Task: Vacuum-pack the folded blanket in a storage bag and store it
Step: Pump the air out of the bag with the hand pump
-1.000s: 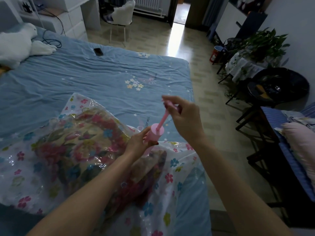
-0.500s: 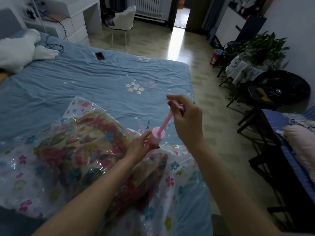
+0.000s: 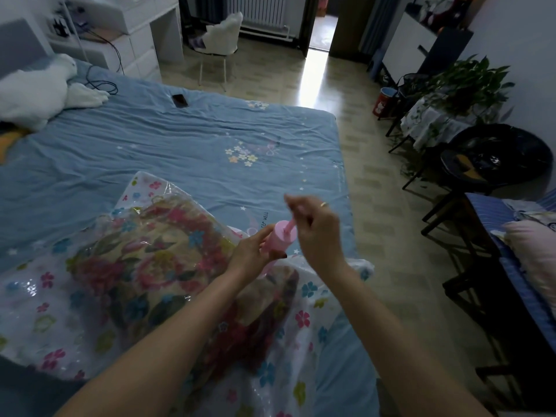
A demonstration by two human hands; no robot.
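Note:
A clear storage bag [image 3: 54, 299] printed with small flowers lies on the blue bed [image 3: 180, 152]. Inside it is the folded floral blanket [image 3: 144, 266]. A pink hand pump [image 3: 278, 239] stands on the bag near its right edge. My left hand [image 3: 252, 254] grips the pump's barrel. My right hand [image 3: 316, 233] holds the pump's handle, with only a short piece of the pink rod showing above the barrel. The valve under the pump is hidden by my left hand.
A black phone [image 3: 180, 100] and a white plush toy [image 3: 36, 88] lie far back on the bed. A white chair [image 3: 221, 40] stands by the doorway. At the right are a plant stand [image 3: 451, 94], a black round chair [image 3: 496, 158] and a bench with pillows [image 3: 529, 254].
My right hand has pushed the pump handle down toward the barrel, so much less rod shows. My left hand stays on the barrel.

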